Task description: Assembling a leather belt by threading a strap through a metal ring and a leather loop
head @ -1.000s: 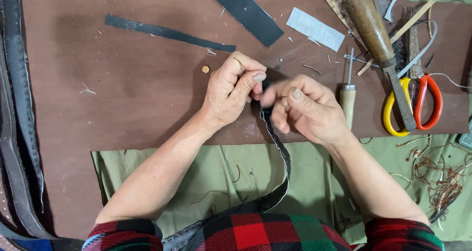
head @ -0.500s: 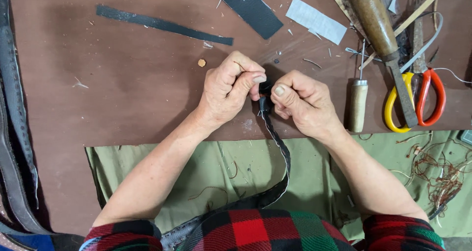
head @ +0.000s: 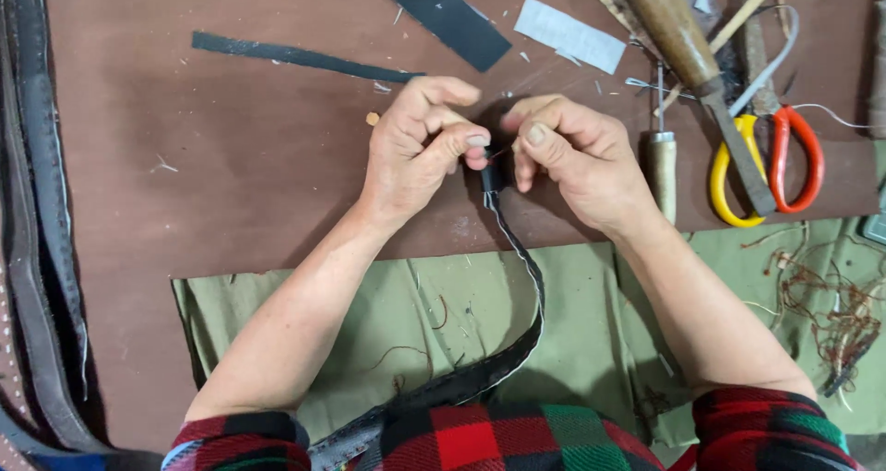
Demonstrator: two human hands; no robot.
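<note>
A long black leather strap (head: pixel 524 277) with pale stitching along its edge runs from my lap up to my hands. My left hand (head: pixel 415 148) pinches the strap's top end between thumb and forefinger. My right hand (head: pixel 577 157) sits right beside it, fingertips closed near the same end, seemingly on a thin thread or needle too small to make out. Both hands hover over a brown leather work surface (head: pixel 231 185). My sleeves are red, green and black plaid.
An awl with a wooden handle (head: pixel 661 162), yellow and orange scissors (head: pixel 766 157) and a wooden-handled knife (head: pixel 688 47) lie right of my hands. Black leather strips (head: pixel 305 56), a white paper scrap (head: pixel 568 33), a green cloth (head: pixel 443 333) and thread scraps (head: pixel 831 305) lie around. Straps hang at left (head: pixel 41 203).
My hands have shifted slightly up and apart at the strap end; my right fingers have drawn a little to the right. The view has moved closer.
</note>
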